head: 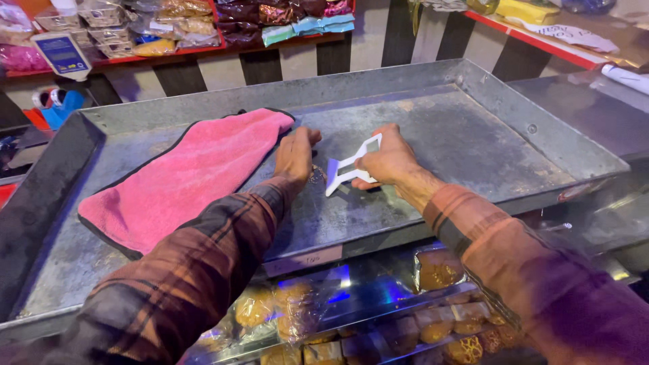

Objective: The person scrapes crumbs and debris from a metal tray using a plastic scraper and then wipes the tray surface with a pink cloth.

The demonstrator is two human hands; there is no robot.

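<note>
A large grey metal tray shelf (446, 128) fills the middle of the head view. My right hand (387, 161) grips a white plastic scraper-like tool (346, 167) and holds it against the tray's surface. My left hand (296, 153) rests palm down on the metal just left of the tool, its fingers near the corner of a pink cloth (189, 176) with a dark edge that lies spread on the tray's left half. Both arms wear plaid sleeves.
Raised rims run along the tray's back, left and right sides. Below the front edge, a shelf holds several wrapped baked goods (433, 270). Behind, red shelves carry packets of snacks (169, 27) and a blue-and-white device (62, 54). Another metal surface (595, 108) lies at right.
</note>
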